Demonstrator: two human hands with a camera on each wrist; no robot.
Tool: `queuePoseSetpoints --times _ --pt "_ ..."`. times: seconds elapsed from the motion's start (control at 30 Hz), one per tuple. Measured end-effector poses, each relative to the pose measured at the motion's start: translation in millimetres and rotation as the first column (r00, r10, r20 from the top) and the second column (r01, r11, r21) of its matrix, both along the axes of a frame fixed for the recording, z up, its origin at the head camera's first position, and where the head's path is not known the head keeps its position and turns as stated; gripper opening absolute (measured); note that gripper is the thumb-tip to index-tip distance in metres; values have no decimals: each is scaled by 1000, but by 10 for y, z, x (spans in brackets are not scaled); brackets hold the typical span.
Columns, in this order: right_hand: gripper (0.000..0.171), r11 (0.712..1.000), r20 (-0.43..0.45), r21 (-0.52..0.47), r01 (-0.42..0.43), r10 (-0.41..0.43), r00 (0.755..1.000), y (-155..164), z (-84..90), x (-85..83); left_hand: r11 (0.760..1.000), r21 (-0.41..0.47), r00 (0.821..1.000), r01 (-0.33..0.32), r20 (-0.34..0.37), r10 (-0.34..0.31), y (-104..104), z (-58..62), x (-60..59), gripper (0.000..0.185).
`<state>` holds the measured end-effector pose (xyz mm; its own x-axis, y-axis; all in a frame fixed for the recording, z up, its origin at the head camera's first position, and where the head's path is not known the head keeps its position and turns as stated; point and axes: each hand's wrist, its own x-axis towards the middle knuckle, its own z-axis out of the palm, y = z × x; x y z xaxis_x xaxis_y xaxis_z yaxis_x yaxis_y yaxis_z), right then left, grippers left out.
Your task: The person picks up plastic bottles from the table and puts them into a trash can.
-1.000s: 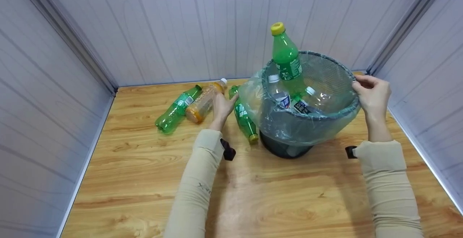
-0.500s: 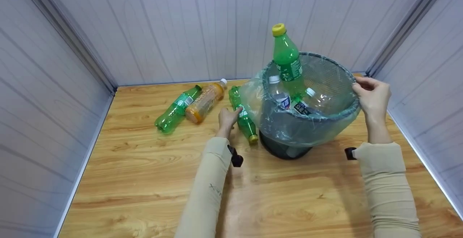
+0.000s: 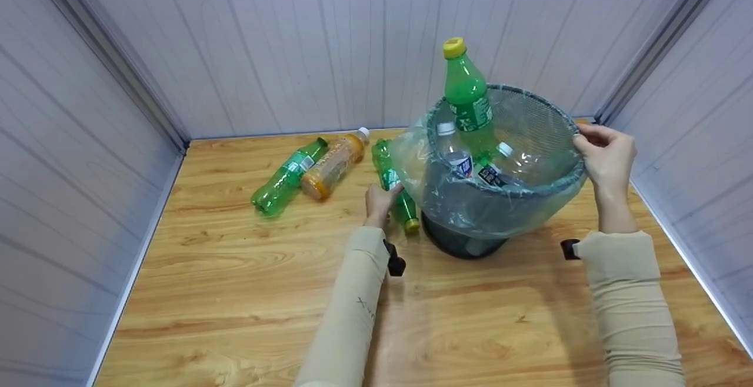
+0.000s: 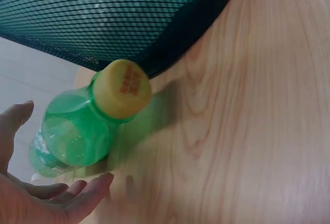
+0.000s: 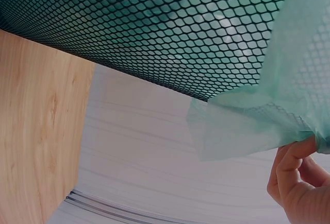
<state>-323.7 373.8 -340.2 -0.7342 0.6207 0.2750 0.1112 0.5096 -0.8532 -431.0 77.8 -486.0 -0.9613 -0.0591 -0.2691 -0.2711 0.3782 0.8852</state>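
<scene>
The left hand (image 3: 381, 200) reaches, fingers spread and relaxed, around a green bottle (image 3: 395, 190) lying on the wooden table (image 3: 235, 281), wedged just beside the mesh bin (image 3: 529, 122); no grip has closed. The right hand (image 3: 606, 154) pinches the bin's far rim and its plastic liner (image 5: 247, 126), close to the right wall. Two more bottles (image 3: 306, 172) lie to the left, with bare tabletop nearer the person.

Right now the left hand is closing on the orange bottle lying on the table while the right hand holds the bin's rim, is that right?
Not quite. The left hand is at the green bottle with the yellow cap, lying beside the mesh bin, not the orange bottle, which lies apart to its left. The head view shows this. The right hand does hold the bin's rim.
</scene>
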Motion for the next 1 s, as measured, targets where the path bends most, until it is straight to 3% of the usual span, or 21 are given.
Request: queuePoseSetpoints --times 0.13,0.2,0.33,0.4,0.43,0.47,0.53,0.63,0.67,0.7,0.77,0.9,1.0 --pt "27 1000 2 -5 -5 5 1000 -10 -4 -6 999 -50 1000 12 11 -11 43 4 -9 34" --pt "27 1000 3 -6 -8 8 1000 -12 -8 -9 997 -80 1000 14 -23 -16 44 -173 -117 34" --pt "27 1000 -3 -17 -5 5 1000 -9 -16 -10 994 -107 994 -19 -106 7 184 -989 -631 45" --pt "27 1000 -6 -20 -1 1 1000 -6 -17 -8 994 -101 991 -39 -130 26 257 -1317 -832 49" --pt "27 1000 -8 -19 1 -2 1000 -5 -16 -7 994 -99 994 -41 -109 30 284 -1363 -865 47" --pt "27 1000 -9 -17 3 -3 1000 -5 -14 -6 995 -89 997 -36 -77 29 274 -1277 -822 46" --pt "27 1000 -9 -11 6 -6 1000 -3 -9 -5 997 -67 999 -29 -29 27 217 -935 -615 41" --pt "27 1000 -7 -7 10 -10 1000 -2 -3 -5 1000 -23 998 -20 61 21 92 -216 -169 30" --pt "27 1000 -5 -7 10 -10 1000 -2 -2 -5 1000 -1 998 -22 65 22 60 -74 -75 30" --pt "27 1000 -4 -6 10 -10 1000 -1 -2 -5 1000 14 998 -22 64 21 35 -17 -23 30" --pt "27 1000 0 -4 11 -11 1000 -2 0 -5 998 48 995 -30 94 25 17 -25 -12 35" --pt "27 1000 -2 1 5 -5 1000 -4 4 -4 995 83 990 -50 136 38 18 -277 -168 49" --pt "27 1000 -6 -3 1 -1 1000 -5 7 -4 991 114 987 -66 154 48 -9 -219 -166 51"
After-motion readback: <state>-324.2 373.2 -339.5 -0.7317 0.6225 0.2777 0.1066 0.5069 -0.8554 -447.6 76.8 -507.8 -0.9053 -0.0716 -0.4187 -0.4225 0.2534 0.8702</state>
